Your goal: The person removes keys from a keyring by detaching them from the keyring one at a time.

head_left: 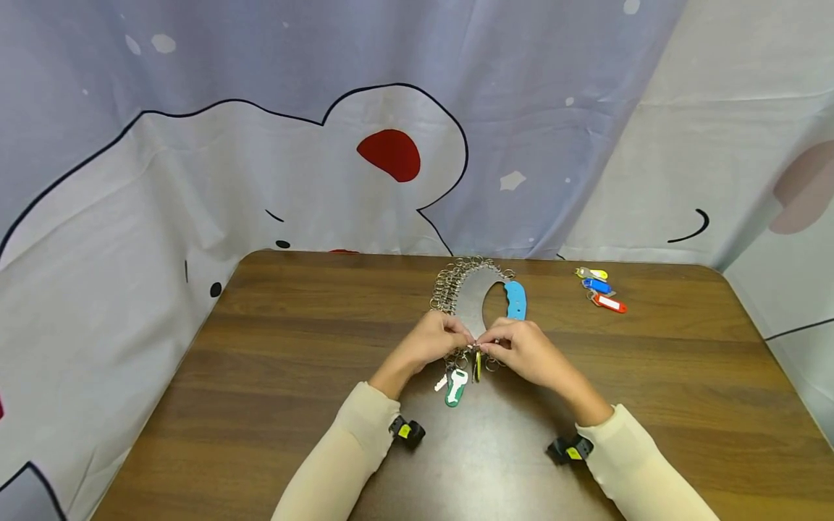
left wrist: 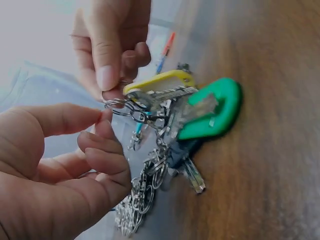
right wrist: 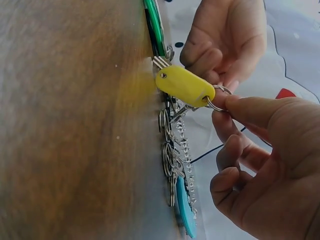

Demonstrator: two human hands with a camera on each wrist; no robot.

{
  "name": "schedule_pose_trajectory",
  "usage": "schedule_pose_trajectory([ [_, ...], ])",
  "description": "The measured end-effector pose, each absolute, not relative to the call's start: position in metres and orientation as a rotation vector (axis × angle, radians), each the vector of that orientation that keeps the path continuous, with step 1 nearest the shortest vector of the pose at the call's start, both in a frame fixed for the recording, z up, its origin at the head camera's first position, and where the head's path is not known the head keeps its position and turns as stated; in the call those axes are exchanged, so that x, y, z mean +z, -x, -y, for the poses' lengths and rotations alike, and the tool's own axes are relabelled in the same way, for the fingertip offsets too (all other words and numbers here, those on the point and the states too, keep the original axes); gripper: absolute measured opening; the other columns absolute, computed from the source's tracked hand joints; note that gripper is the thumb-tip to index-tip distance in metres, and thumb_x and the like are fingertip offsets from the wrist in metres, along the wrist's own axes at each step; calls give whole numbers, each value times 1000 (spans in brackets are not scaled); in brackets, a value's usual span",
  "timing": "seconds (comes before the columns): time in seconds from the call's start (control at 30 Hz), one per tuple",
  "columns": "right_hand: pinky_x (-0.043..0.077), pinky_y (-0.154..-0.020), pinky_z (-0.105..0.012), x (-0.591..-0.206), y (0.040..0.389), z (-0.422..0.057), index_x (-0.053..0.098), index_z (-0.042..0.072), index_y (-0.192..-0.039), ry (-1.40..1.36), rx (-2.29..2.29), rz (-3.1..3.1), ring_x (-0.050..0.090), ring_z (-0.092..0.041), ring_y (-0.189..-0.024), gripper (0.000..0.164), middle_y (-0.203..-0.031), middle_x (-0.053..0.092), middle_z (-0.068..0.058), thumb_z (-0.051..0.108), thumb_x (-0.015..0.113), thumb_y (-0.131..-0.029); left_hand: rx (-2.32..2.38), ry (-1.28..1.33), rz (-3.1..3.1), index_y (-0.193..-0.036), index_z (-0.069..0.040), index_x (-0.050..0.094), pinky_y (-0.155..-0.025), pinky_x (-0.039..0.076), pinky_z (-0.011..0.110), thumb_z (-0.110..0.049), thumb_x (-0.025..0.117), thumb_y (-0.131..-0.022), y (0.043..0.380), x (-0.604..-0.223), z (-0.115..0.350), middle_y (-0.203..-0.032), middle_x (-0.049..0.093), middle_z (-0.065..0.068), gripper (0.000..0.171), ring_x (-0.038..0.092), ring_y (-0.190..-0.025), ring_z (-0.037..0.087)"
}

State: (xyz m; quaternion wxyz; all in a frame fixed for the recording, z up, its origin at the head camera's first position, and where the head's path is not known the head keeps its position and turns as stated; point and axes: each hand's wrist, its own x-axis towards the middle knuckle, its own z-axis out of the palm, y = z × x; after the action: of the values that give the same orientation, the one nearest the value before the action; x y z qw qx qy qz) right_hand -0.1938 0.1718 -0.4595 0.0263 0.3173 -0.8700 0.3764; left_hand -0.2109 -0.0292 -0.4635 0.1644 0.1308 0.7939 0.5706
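Between thumb and fingertips, my left hand point(head_left: 426, 340) pinches a small split key ring point(left wrist: 120, 106). The right hand point(head_left: 526, 349) grips the same ring from the other side, tips almost meeting. From this ring hang a yellow key tag point(right wrist: 182, 85) and a key. Just beyond my hands lies a crescent-shaped grey metal plate point(head_left: 470, 297) with a light blue handle point(head_left: 516, 300). Rows of metal rings and clasps point(head_left: 446, 286) line its outer edge. Near the left hand, a green key tag point(head_left: 453, 395) with keys rests on the table.
On the right part of the wooden table point(head_left: 677, 376) lie a yellow tag point(head_left: 596, 274), a blue tag point(head_left: 596, 286) and a red tag point(head_left: 610, 303), each with a ring. A printed curtain point(head_left: 293, 181) hangs behind the table's far edge.
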Motion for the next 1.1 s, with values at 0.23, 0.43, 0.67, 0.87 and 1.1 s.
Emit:
schedule_pose_trajectory([
  [0.23,54,-64,-36,-459,194,-172,78,12,-91,-992,1172,2707,58,-11,-76,8,-85,69,4,11,71,-86,1726,-212,-1934,-80,20,63,-43,33,18,6,60,-80,214,-465,32,-51,46,0,14,38,-46,9],
  [0.43,55,-65,-35,-459,194,-172,78,12,-91,-1033,1131,2680,60,-9,-77,8,-87,70,2,11,71,-86,1736,-135,-1838,-68,7,58,-43,33,18,4,59,-76,216,-465,31,-50,45,-1,8,37,-47,9],
  [0.67,52,-58,-30,-460,193,-171,78,11,-84,-1023,1018,2618,56,-7,-67,4,-77,68,5,10,74,-83,1689,-260,-2017,-74,19,62,-40,29,18,7,59,-74,214,-461,29,-50,46,-3,13,35,-44,6],
  [0.87,50,-54,-27,-460,193,-168,78,10,-77,-946,966,2588,56,-6,-63,6,-71,67,7,7,74,-79,1404,-511,-2499,-67,0,70,-44,36,18,1,65,-72,205,-449,26,-59,57,-3,7,44,-50,5],
  [1.1,48,-53,-29,-456,195,-165,75,11,-72,-786,936,2637,54,-8,-60,6,-66,63,5,8,73,-77,1142,-735,-2853,-58,-13,64,-49,40,18,-1,65,-67,195,-442,22,-52,55,-5,15,48,-52,6],
])
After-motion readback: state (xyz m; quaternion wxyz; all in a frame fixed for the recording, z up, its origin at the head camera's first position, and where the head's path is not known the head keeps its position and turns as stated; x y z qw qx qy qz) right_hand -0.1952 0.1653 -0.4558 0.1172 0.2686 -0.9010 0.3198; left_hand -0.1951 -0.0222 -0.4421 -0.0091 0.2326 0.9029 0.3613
